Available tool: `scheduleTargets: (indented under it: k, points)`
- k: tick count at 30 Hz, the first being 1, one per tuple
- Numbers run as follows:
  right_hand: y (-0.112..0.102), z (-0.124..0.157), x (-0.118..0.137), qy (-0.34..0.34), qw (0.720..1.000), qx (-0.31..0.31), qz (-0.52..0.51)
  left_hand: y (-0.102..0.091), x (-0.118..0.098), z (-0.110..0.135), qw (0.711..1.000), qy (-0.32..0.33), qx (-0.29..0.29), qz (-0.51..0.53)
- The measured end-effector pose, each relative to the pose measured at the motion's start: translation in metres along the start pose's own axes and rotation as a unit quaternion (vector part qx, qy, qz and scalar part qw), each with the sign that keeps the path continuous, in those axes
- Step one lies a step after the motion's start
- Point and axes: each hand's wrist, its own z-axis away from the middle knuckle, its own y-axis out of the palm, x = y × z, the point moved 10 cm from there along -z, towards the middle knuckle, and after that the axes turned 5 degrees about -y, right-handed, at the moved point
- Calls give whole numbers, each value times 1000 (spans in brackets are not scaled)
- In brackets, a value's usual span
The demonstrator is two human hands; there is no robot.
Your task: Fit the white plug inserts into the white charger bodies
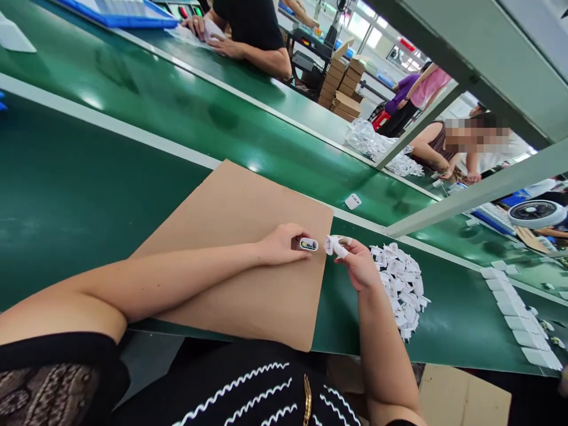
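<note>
My left hand (284, 244) rests over a brown cardboard sheet (248, 260) and pinches a small white charger body (308, 244) whose open end shows inner parts. My right hand (358, 265) is closed on a small white plastic cover (333, 245), held a short gap to the right of the charger body. Just right of this hand lies a pile of several white plastic parts (402, 287) on the green bench (66, 189).
A green conveyor belt (186, 100) runs behind the bench, with one white part (352, 201) on it. White pieces (517, 316) lie in a row at the right. Across the belt sit other people (252, 29), clear bags (368, 139) and stacked cartons (341, 86).
</note>
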Motion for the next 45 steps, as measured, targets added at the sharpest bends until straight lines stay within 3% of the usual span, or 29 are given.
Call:
scheduleTargets:
  k: [4,6,8,11,14,18,30,40,45]
  points:
    - [22,0,-11,20,998,-8,-62,2,-6,0,999,39,12,-2]
    - [23,1,-7,-19,999,-26,-40,1,-6,0,999,40,14,-7]
    - [24,6,12,-103,992,-46,48,1,-5,0,999,33,15,-10]
    - [39,24,51,-257,933,-43,248,2,-3,0,999,27,19,-8]
    - [61,35,67,-333,858,-10,391,3,-2,0,999,32,23,-3]
    - [74,31,63,-337,822,29,459,2,-1,-1,999,25,22,-2]
    - [76,29,64,-348,824,37,446,2,0,-1,999,23,20,11]
    - [80,30,63,-351,810,36,469,2,-1,0,999,24,25,4]
    - [81,25,71,-363,773,21,520,1,-2,-1,999,29,23,7]
